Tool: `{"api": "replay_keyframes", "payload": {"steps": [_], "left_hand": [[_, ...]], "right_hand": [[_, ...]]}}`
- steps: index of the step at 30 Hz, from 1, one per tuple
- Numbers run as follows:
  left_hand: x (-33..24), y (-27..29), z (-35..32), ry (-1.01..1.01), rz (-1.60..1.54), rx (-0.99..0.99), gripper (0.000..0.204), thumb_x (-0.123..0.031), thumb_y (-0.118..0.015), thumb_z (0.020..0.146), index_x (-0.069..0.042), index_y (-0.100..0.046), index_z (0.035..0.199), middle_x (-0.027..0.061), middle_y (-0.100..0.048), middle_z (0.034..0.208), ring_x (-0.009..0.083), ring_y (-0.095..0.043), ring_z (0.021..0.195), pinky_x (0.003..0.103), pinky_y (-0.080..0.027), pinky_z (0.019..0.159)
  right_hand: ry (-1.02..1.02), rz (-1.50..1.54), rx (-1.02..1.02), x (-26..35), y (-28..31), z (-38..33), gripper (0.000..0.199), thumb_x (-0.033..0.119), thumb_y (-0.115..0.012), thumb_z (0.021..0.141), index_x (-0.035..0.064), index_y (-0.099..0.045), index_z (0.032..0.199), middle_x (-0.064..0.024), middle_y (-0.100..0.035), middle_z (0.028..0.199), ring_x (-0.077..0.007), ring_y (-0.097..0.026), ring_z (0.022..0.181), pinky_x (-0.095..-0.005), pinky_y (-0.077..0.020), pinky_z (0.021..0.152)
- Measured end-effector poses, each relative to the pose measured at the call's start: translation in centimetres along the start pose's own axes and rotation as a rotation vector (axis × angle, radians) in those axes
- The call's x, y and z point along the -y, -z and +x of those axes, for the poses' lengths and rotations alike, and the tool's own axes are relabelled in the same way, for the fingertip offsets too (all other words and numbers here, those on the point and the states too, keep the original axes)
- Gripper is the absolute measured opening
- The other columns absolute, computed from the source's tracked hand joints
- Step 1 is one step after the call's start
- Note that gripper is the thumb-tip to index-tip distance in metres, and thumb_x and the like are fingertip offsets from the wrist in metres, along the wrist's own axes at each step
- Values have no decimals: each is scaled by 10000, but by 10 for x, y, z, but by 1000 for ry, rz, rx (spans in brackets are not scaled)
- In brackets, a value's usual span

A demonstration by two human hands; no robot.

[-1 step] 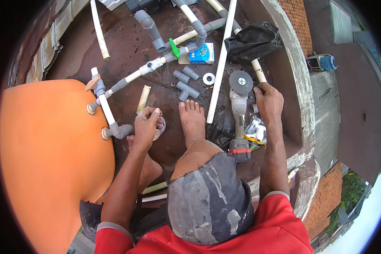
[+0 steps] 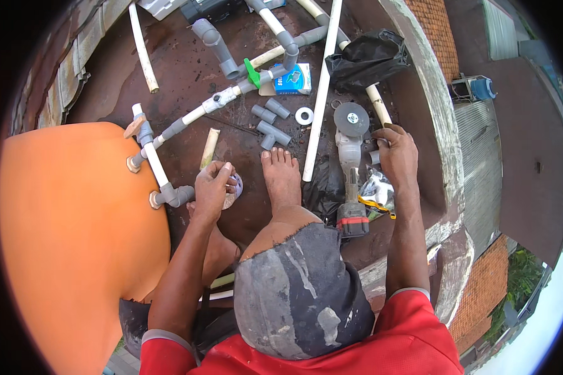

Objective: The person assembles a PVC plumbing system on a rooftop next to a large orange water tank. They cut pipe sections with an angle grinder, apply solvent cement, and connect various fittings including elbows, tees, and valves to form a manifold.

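Note:
My left hand point(image 2: 211, 192) hangs in front of my left shin with thumb and fingers pinched together; what they hold, if anything, is too small to name. Partly behind it is a round purple-and-white piece point(image 2: 236, 185), and a short off-white pipe point(image 2: 210, 149) lies just beyond. My right hand point(image 2: 399, 155) is closed with bent fingers at the near end of another off-white pipe point(image 2: 378, 104). What is between those fingers is hidden. A small grey fitting point(image 2: 375, 157) lies beside them. Left of this hand lies an angle grinder point(image 2: 349, 150) with a dark disc, apart from it.
An orange tank point(image 2: 84, 212) fills the left, joined to grey-and-white pipework with a green-handled valve point(image 2: 252, 74). Grey fittings point(image 2: 274, 134), a white tape roll point(image 2: 304, 116), a long white pipe point(image 2: 323, 94), a blue box point(image 2: 293, 80) and a black bag point(image 2: 370, 59) surround my foot.
The view has shifted slightly. My right fingers have drawn a little nearer to me, showing more of the pipe's end. More of the purple-and-white piece shows beside my left hand.

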State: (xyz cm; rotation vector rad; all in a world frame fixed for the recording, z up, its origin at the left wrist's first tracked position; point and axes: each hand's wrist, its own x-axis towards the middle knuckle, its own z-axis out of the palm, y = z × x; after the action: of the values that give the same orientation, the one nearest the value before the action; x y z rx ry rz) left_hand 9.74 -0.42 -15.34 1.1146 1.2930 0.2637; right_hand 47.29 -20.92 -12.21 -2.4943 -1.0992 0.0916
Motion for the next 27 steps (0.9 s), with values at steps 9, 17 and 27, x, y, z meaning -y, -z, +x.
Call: {"api": "replay_keyframes", "payload": {"steps": [9, 17, 27], "left_hand": [[4, 42, -44, -16, 310, 76, 248, -254, -656, 1085, -13, -710, 1102, 51, -707, 909, 131, -682, 781, 303, -563, 712], [13, 78, -68, 67, 476, 27, 274, -309, -654, 1074, -43, -709, 1110, 79, -700, 989, 210, -697, 900, 338, -551, 804], [28, 68, -96, 110, 628, 134, 371, -368, -649, 1050, -54, -727, 1231, 157, -730, 1140, 309, -713, 1039, 404, -553, 917]], "right_hand": [[-257, -97, 92, -33, 46, -125, 141, 194, -702, 980, 76, -779, 979, -208, -767, 863, -441, -758, 859, -557, -585, 796], [-178, -92, 121, -74, -12, -93, 174, 137, -697, 941, 100, -778, 1091, -195, -761, 1104, -427, -754, 1012, -542, -596, 895], [25, 12, 126, -47, 2, -91, 174, 256, -761, 960, 85, -789, 965, -191, -758, 823, -447, -735, 833, -546, -555, 896]]}}
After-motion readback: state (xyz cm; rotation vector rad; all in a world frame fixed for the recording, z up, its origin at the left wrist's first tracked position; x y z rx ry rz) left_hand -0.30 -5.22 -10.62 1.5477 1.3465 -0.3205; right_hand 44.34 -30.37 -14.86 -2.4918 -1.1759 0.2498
